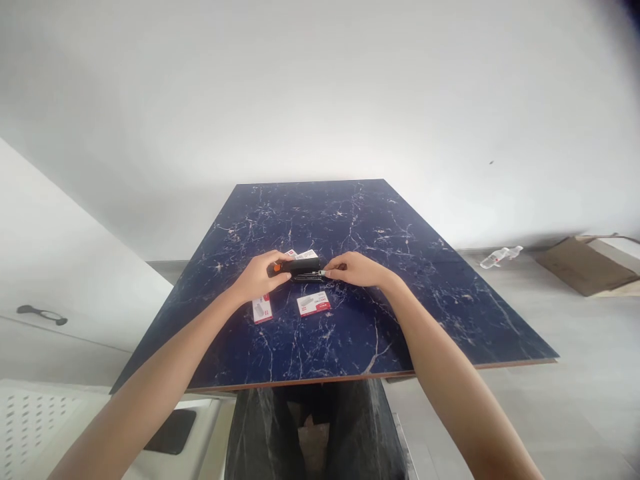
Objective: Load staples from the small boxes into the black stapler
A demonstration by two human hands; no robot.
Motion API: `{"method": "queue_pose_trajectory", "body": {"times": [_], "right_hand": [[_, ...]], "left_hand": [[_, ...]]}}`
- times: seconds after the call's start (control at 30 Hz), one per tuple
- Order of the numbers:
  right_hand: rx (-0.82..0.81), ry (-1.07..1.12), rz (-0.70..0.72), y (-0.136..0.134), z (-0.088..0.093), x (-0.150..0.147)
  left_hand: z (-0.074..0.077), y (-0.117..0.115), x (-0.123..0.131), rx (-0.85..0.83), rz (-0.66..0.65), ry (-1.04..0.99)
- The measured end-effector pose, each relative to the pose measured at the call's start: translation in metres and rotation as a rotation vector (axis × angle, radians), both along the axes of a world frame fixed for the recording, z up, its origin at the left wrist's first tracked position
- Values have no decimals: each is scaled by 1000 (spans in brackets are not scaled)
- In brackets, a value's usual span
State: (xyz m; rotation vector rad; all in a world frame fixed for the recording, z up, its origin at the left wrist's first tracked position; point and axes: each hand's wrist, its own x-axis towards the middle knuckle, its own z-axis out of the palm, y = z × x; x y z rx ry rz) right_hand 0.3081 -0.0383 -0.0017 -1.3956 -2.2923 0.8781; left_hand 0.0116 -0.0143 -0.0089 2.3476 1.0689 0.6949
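Observation:
A black stapler with an orange bit at its left end lies opened on the blue marble-patterned table. My left hand is closed around the stapler's left end, thumb in front and fingers behind. At the other end, my right hand pinches a small silvery piece, possibly staples, against the stapler's opened part. Just in front lies a small white and red box. Another such box rests below my left hand. Behind the stapler, more white and red packaging is partly hidden.
A white wall rises behind the table. On the floor to the right are a clear plastic bottle and a cardboard box. A white cabinet with a dark handle stands at the left. My legs are under the table's front edge.

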Motion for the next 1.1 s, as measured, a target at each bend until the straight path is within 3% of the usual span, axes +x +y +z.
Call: {"method": "queue_pose_trajectory", "body": {"times": [0.13,0.4,0.47,0.63,0.7,0.87,1.1], "right_hand": [[-4,16,-14,3,-4,0],[91,141,-192,9,-18,-3],[49,312,-268,12,-22,-5],[-140,1047,-575,22,-28,-3],[-196,1141,-614,24,-30,2],[-179,874,-556,24,-31,10],[262,47,-552,18,-19,23]], "left_hand": [[0,-1,1,-1,3,-2],[0,-1,1,-3,3,5],[-1,-1,1,8,3,4],[-2,0,0,7,8,7],[-2,0,0,6,4,9],[-2,-1,1,30,3,3],[-3,-1,1,45,6,11]]}}
